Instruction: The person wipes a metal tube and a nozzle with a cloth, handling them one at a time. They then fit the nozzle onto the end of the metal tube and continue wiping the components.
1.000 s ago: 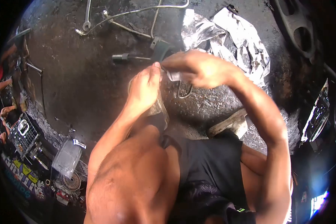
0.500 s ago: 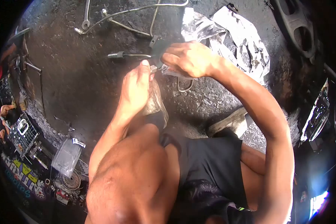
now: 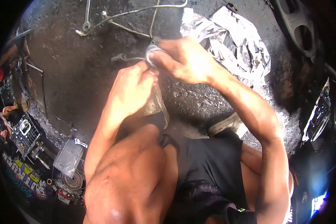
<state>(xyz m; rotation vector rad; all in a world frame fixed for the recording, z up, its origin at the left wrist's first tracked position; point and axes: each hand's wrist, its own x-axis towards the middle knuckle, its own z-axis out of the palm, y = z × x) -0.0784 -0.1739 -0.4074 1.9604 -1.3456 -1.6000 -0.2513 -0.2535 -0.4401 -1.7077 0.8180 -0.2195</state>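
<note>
The left hand point(image 3: 132, 89) is curled tight around the top of a clear bag point(image 3: 157, 106). The bag hangs down under that hand. The right hand point(image 3: 188, 59) pinches a small shiny ring point(image 3: 151, 51) with its fingertips. The ring is at the top of the left hand and touches its fingers. Both hands are up over the dark, dirty floor point(image 3: 82, 86). Crumpled foil point(image 3: 246, 41) lies on the floor just past the right hand. Thin bent pipes point(image 3: 130, 14) and a wrench point(image 3: 87, 16) lie farther off. A wood block point(image 3: 227, 125) sits under the right arm.
</note>
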